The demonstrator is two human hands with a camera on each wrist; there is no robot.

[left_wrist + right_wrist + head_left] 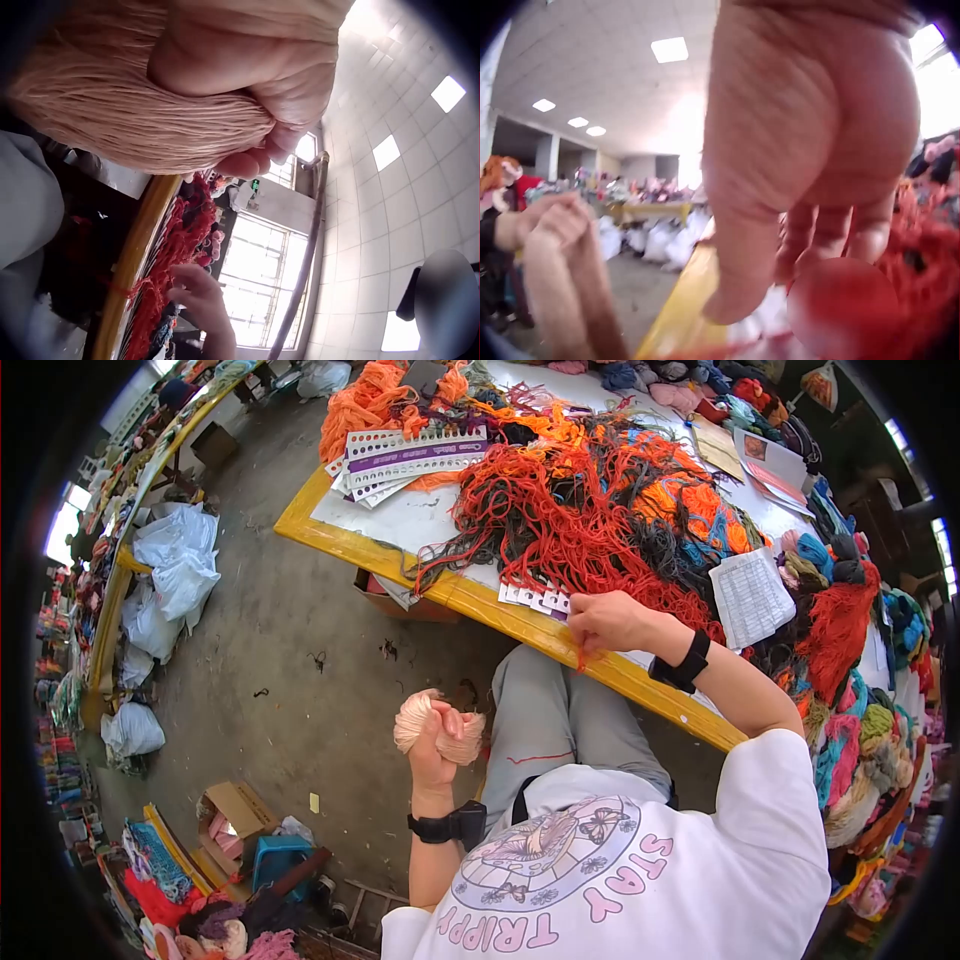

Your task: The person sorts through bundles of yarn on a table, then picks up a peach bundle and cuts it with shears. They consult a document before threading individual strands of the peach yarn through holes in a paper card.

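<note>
My left hand (432, 745) grips a skein of pale peach yarn (407, 722), held over the floor to the left of the knees. The left wrist view shows the fingers (259, 161) curled round the yarn (112, 127). At the table's front edge, my right hand (608, 622) is beside the big red yarn heap (560, 525). Its thumb (742, 270) and fingers point down with a gap between them in the right wrist view. A thin red strand (581, 658) hangs by the fingertips; whether they touch it is unclear.
The yellow table edge (460, 598) runs across in front of the legs. On the table lie purple-white shade cards (415, 457), orange yarn (360, 410) and a printed sheet (752, 598). White bags (178, 555) stand far left; a cardboard box (238, 810) sits lower left.
</note>
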